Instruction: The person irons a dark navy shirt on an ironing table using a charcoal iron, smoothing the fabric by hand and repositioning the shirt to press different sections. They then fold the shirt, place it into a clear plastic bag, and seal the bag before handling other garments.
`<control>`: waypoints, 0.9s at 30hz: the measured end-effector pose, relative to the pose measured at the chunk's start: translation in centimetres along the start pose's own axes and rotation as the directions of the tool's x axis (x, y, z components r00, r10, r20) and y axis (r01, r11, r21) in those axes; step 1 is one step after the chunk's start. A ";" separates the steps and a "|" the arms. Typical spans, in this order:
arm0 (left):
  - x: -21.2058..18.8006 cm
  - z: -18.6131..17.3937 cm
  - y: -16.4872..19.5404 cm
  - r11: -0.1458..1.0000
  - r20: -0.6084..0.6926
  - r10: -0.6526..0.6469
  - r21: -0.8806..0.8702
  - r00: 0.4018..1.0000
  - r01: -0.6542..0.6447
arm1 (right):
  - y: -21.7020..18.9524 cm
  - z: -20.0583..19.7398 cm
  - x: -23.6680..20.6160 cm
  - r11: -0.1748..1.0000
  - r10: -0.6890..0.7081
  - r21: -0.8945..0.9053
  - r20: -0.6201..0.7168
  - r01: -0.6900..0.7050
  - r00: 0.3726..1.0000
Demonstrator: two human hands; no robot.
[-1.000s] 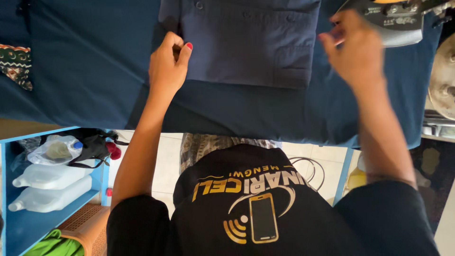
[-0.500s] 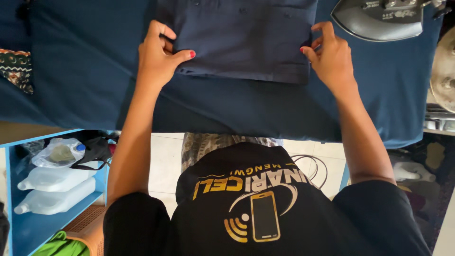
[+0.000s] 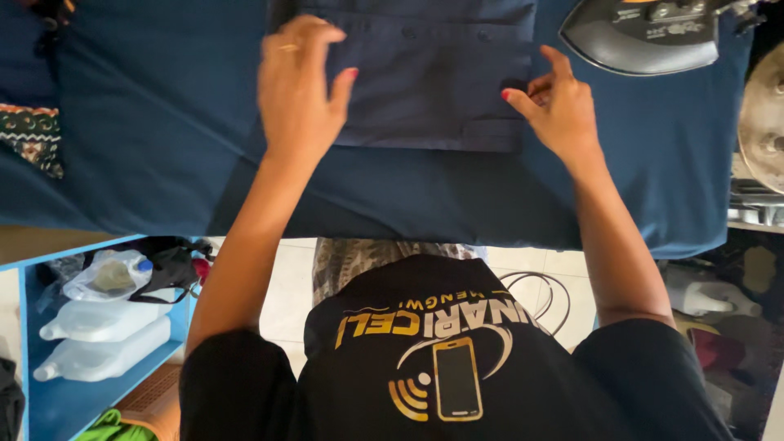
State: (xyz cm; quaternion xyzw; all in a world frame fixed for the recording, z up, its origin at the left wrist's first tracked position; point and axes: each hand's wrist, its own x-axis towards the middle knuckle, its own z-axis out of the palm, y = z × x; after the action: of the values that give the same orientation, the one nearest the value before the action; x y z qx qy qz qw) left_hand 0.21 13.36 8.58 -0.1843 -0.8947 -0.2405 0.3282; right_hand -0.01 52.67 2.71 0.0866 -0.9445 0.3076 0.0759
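Note:
A folded dark blue shirt [image 3: 433, 82] with buttons lies on the blue cloth-covered ironing table [image 3: 163, 147]. My left hand [image 3: 298, 86] rests flat on the shirt's left edge, fingers spread over the fabric. My right hand [image 3: 555, 102] pinches the shirt's right edge between thumb and fingers. A black iron [image 3: 645, 37] sits on the table just beyond my right hand.
A patterned cloth [image 3: 33, 139] lies at the table's left. Below left, a light blue shelf [image 3: 49, 400] holds clear plastic jugs [image 3: 102, 322] and a bag. A round metal object [image 3: 763, 122] stands at right. A cable [image 3: 539, 290] lies on the tiled floor.
Both hands have shifted along the shirt's sides; the left hand now lies flat on the fabric and the right pinches the edge. The view has moved slightly.

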 end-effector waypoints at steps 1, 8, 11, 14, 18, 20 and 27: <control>0.7 1.2 0.3 0.987 0.132 -0.073 -0.134 0.988 0.091 | 0.4 0.4 0.4 1.000 0.016 0.015 -0.014 -0.015 1.000; 4.1 6.8 -4.4 0.516 0.763 -0.414 -0.252 0.496 0.818 | -0.7 3.3 4.1 0.708 0.301 0.650 0.073 -0.274 0.951; 4.3 7.1 -5.7 0.439 0.808 -0.403 -0.240 0.429 0.865 | -3.2 2.5 5.8 0.492 0.449 0.753 0.212 -0.438 0.868; 4.6 7.2 -6.8 0.274 0.898 -0.293 -0.249 0.328 0.929 | -5.7 0.0 8.0 0.313 0.445 0.787 0.373 -0.531 0.814; 4.3 7.2 -7.1 -0.150 0.937 -0.084 -0.350 0.340 0.925 | -9.2 -4.1 10.2 0.523 0.004 0.823 0.257 -0.221 0.966; 3.9 7.3 -6.4 -0.416 0.927 0.008 -0.337 0.374 0.845 | -11.4 -6.2 11.0 0.696 -0.136 0.714 0.225 -0.069 0.965; 6.9 10.5 -3.8 -0.735 0.855 0.094 -0.286 0.510 0.614 | -20.5 -13.3 11.4 0.879 -0.447 0.023 0.391 0.477 0.805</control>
State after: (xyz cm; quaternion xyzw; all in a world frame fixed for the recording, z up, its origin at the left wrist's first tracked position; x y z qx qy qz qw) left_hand -11.83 17.18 5.06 0.0237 -0.2178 -0.9086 -0.3556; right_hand -5.60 42.93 27.26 0.3696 -0.9019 0.2206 -0.0351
